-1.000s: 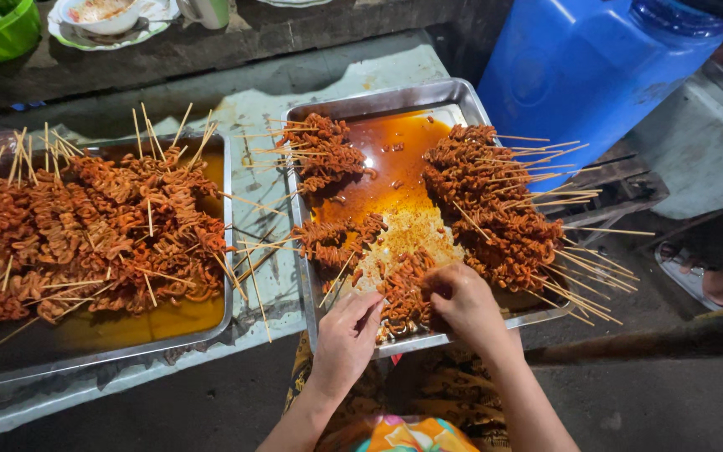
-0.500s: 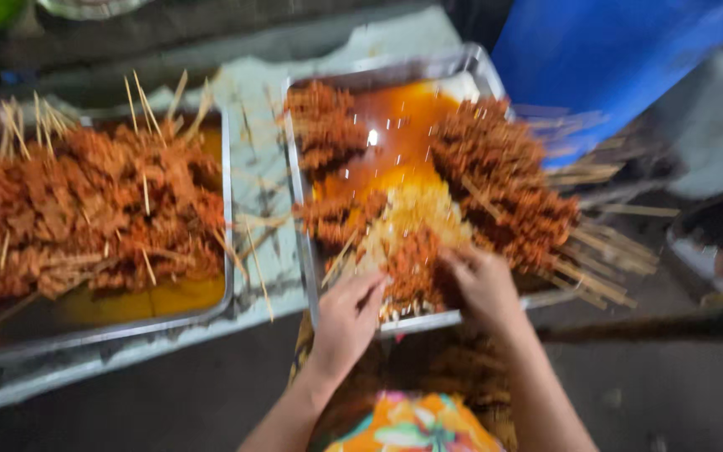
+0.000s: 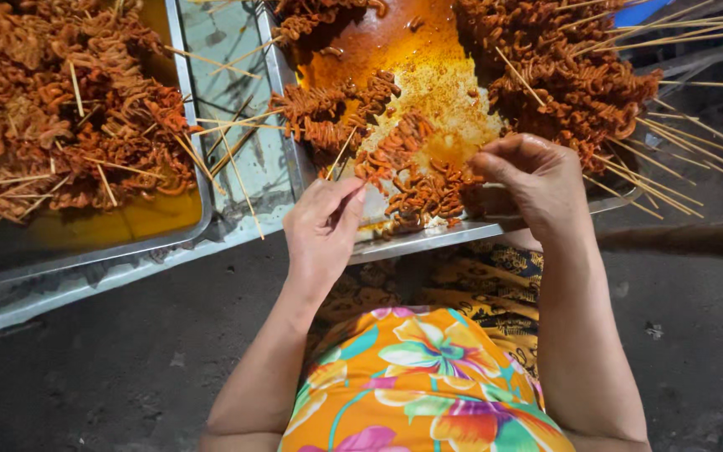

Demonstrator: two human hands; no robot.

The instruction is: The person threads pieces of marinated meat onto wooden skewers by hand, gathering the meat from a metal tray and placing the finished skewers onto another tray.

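Now the left hand (image 3: pixel 321 224) pinches the lower end of a bamboo skewer (image 3: pixel 340 155) between thumb and fingers. Its long axis is tilted, and the tip points up and to the right, toward the orange marinated meat strips (image 3: pixel 395 151) in the right metal tray (image 3: pixel 428 238). Beside it, the right hand (image 3: pixel 537 180) closes its fingertips on a meat piece (image 3: pixel 441 192) near the tray's front edge. Loaded skewers (image 3: pixel 69 125) fill the left tray (image 3: pixel 85 255).
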